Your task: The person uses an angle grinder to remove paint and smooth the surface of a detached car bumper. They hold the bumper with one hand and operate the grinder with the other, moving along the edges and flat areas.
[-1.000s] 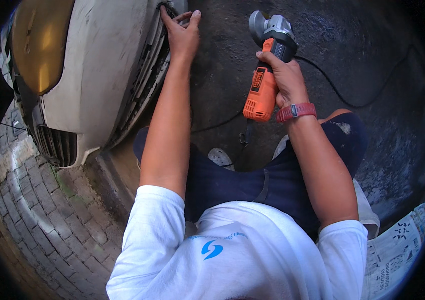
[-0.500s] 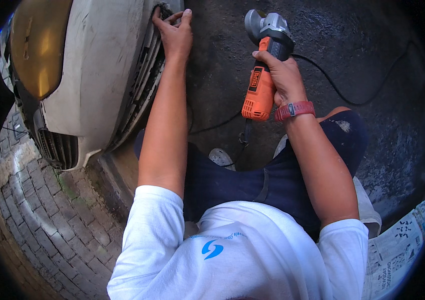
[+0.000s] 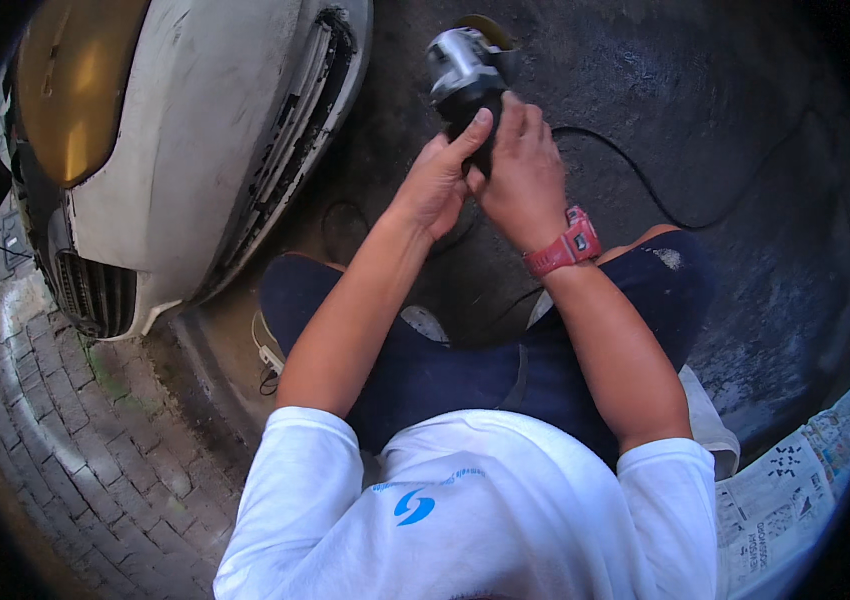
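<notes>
Angle grinder [image 3: 465, 75] being gripped by both hands out in front of the knees, above the dark stained concrete floor [image 3: 725, 130], its grey metal head pointing away toward the top of the view and a sliver of disc guard showing just beyond. Left hand [image 3: 437, 185] wrapping the body from the left, thumb stretching up along the black housing. Right hand [image 3: 523, 170] clamping over the same body from the right, fingers lying across the top, hiding the orange casing almost entirely. Both hands pressing together, touching each other around the tool. Red wristwatch [image 3: 567, 245] sitting on the right wrist. Black power cord [image 3: 645, 195] trailing from behind the right hand, curving off to the right across the floor. White car bumper [image 3: 195, 150] lying to the left, well apart from the hands now, with a dark slatted grille [image 3: 290, 150] running along its near edge and an amber headlamp [image 3: 75, 90] at the far left. Squatting over dark blue trousers [image 3: 465, 370], white t-shirt [image 3: 465, 500] filling the bottom of the view. Grey brick paving [image 3: 55, 420] spreading at lower left, sheets of newspaper [image 3: 795, 480] lying at lower right.
</notes>
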Action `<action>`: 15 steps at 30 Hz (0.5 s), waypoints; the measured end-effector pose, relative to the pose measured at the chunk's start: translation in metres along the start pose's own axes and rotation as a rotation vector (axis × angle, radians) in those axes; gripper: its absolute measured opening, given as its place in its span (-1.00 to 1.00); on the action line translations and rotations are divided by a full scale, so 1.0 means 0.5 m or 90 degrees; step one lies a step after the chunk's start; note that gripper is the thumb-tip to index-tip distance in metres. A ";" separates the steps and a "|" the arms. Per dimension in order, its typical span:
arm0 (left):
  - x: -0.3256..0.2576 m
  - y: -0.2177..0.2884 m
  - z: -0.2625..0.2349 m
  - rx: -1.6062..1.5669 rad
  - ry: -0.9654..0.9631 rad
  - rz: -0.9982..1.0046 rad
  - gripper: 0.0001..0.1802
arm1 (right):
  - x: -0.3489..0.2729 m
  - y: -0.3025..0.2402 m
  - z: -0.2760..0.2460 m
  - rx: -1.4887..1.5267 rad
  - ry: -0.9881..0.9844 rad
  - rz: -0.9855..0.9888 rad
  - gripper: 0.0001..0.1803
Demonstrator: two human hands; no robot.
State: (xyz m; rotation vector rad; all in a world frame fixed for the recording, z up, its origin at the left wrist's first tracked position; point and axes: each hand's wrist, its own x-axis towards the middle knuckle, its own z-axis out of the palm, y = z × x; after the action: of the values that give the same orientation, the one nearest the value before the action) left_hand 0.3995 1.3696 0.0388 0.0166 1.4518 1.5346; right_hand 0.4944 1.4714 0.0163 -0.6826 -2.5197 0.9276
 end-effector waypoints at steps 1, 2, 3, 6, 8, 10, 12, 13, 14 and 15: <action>0.006 -0.005 0.004 -0.021 0.027 0.005 -0.34 | 0.002 -0.008 -0.003 0.000 0.002 -0.050 0.07; 0.010 -0.008 0.005 -0.045 0.054 -0.001 -0.39 | 0.004 -0.016 -0.010 -0.005 -0.012 -0.084 0.08; 0.010 -0.007 0.000 -0.078 0.068 0.029 -0.41 | 0.007 -0.024 -0.019 -0.014 -0.052 -0.100 0.10; 0.010 0.013 -0.025 -0.185 0.090 0.075 -0.50 | 0.030 -0.037 -0.059 0.006 -0.201 -0.054 0.14; 0.014 0.023 -0.034 -0.205 0.073 0.104 -0.41 | 0.050 -0.048 -0.077 -0.036 -0.270 -0.040 0.14; 0.025 0.032 -0.040 -0.243 0.061 0.128 -0.34 | 0.077 -0.064 -0.076 -0.095 -0.255 -0.087 0.14; 0.030 0.030 -0.039 -0.237 0.040 0.205 -0.32 | 0.094 -0.069 -0.077 -0.082 -0.203 -0.118 0.13; 0.027 0.026 -0.038 -0.231 0.029 0.239 -0.32 | 0.099 -0.069 -0.076 -0.085 -0.197 -0.113 0.13; 0.031 0.032 -0.043 -0.216 0.023 0.237 -0.29 | 0.107 -0.067 -0.075 -0.042 -0.208 -0.089 0.01; 0.028 0.033 -0.045 -0.211 0.030 0.241 -0.32 | 0.109 -0.065 -0.075 -0.041 -0.190 -0.112 -0.02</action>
State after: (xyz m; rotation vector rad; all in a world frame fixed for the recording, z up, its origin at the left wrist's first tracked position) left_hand 0.3689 1.3649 0.0368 0.0604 1.2614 2.0832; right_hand 0.4582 1.4985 0.0742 -0.3533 -2.8255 0.9492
